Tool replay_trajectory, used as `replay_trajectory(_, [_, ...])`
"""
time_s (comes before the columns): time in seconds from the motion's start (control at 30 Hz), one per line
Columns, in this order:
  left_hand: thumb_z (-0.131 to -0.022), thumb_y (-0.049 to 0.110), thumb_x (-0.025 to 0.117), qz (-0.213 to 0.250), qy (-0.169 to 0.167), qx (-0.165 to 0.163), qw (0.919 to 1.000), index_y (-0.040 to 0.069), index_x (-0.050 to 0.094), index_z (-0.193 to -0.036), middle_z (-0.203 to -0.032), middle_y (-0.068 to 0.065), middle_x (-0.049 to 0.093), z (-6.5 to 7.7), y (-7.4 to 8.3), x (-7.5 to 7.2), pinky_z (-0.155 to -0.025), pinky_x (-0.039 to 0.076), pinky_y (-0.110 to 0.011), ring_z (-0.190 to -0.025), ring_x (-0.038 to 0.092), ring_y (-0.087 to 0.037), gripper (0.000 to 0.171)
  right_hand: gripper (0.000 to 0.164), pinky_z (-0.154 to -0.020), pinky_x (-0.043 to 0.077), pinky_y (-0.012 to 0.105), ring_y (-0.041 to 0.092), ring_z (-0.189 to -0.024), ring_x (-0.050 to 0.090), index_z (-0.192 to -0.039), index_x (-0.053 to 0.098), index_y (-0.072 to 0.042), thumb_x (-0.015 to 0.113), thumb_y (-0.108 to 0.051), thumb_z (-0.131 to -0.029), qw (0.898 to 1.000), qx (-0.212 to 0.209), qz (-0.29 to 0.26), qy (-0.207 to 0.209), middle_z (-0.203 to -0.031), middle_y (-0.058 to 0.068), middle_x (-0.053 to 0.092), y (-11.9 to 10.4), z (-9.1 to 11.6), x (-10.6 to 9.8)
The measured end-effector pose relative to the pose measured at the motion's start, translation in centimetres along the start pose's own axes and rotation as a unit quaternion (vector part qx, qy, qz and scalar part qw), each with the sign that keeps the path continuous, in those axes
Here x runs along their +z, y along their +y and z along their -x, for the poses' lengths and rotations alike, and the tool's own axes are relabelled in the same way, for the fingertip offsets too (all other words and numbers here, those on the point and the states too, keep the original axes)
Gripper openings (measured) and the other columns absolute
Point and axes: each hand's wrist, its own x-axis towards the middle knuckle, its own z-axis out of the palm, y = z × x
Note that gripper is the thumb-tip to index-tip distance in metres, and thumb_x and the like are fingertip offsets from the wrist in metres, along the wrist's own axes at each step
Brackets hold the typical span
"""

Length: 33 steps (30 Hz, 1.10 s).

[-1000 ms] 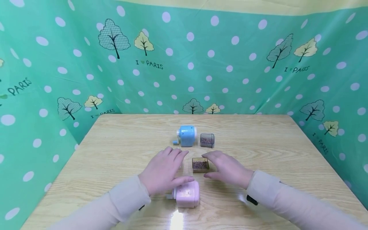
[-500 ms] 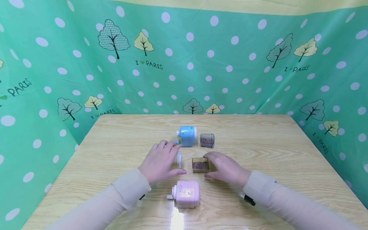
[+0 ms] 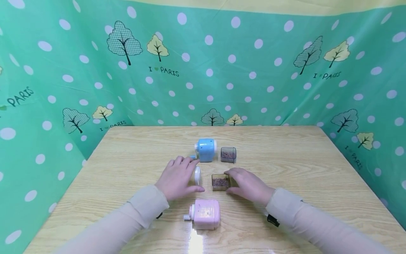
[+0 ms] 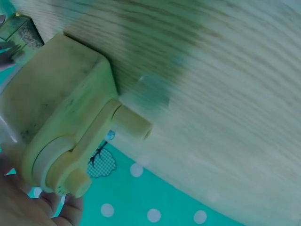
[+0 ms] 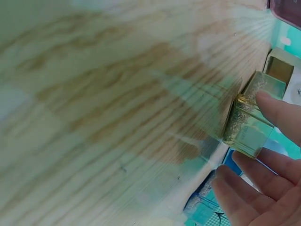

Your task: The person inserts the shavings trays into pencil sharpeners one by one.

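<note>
My left hand (image 3: 177, 180) curves round a crank pencil sharpener, gripping it at the table's middle. In the head view the hand covers most of it, leaving the white rim of the sharpener (image 3: 197, 175) visible. Close up in the left wrist view, the sharpener (image 4: 51, 94) looks yellowish, its crank towards the camera and fingers (image 4: 44, 205) behind it. My right hand (image 3: 248, 185) pinches an amber see-through shavings drawer (image 3: 221, 188) between thumb and fingers. Dark shavings lie inside this drawer (image 5: 242, 134). A small gap separates drawer and sharpener.
Nearer the person stands a pink crank sharpener (image 3: 206, 214). Farther back is a blue crank sharpener (image 3: 207, 150), with a smoky see-through drawer (image 3: 228, 160) of shavings at its right. Beyond the table's back edge hangs a green dotted cloth (image 3: 190, 84).
My left hand has moved away from above the pink sharpener to the yellowish one and settled round it. My right hand stays at the amber drawer, its thumb slightly closer in.
</note>
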Motion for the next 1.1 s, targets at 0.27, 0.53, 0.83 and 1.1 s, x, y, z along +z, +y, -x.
replay_trajectory(0.27, [-0.073,0.071,0.065,0.002,-0.009,-0.016,0.9998,0.001,0.049,-0.147,-0.14,-0.02,0.058,-0.1,-0.3,0.7,-0.097,0.047,-0.053,-0.12,0.055,-0.036,0.104,0.059,-0.104,0.047,0.049,0.035,-0.119,0.063,-0.129,0.065,0.003,0.08,-0.025,-0.079,1.0,0.012,0.0,0.001,-0.128,0.02,0.067,-0.1,-0.3,0.1])
replay_trajectory(0.53, [-0.07,0.064,0.072,0.02,-0.011,-0.003,0.9997,-0.003,0.049,-0.145,-0.136,-0.022,0.06,-0.1,-0.5,1.1,-0.099,0.049,-0.051,-0.116,0.059,-0.037,0.103,0.058,-0.103,0.048,0.049,0.034,-0.117,0.064,-0.127,0.066,0.003,0.081,-0.024,-0.078,1.0,0.017,-0.002,0.002,-0.127,0.018,0.068,0.0,-0.5,0.2])
replay_trajectory(0.83, [-0.064,0.048,0.085,0.023,0.007,0.016,0.9996,-0.002,0.058,-0.131,-0.111,-0.014,0.066,-0.2,-0.6,1.5,-0.08,0.055,-0.042,-0.091,0.059,-0.027,0.087,0.057,-0.102,0.049,0.047,0.032,-0.115,0.064,-0.125,0.067,0.001,0.082,-0.024,-0.076,1.0,0.024,-0.009,0.001,-0.124,0.016,0.069,-0.2,-0.6,0.2])
replay_trajectory(1.1, [-0.066,0.043,0.086,0.007,0.01,0.021,0.9997,0.001,0.059,-0.126,-0.107,-0.012,0.065,-0.3,-0.6,1.7,-0.076,0.054,-0.04,-0.087,0.057,-0.025,0.077,0.056,-0.101,0.05,0.047,0.032,-0.114,0.065,-0.124,0.067,0.001,0.082,-0.023,-0.076,1.0,0.021,-0.016,0.005,-0.123,0.016,0.07,-0.4,-0.9,0.1])
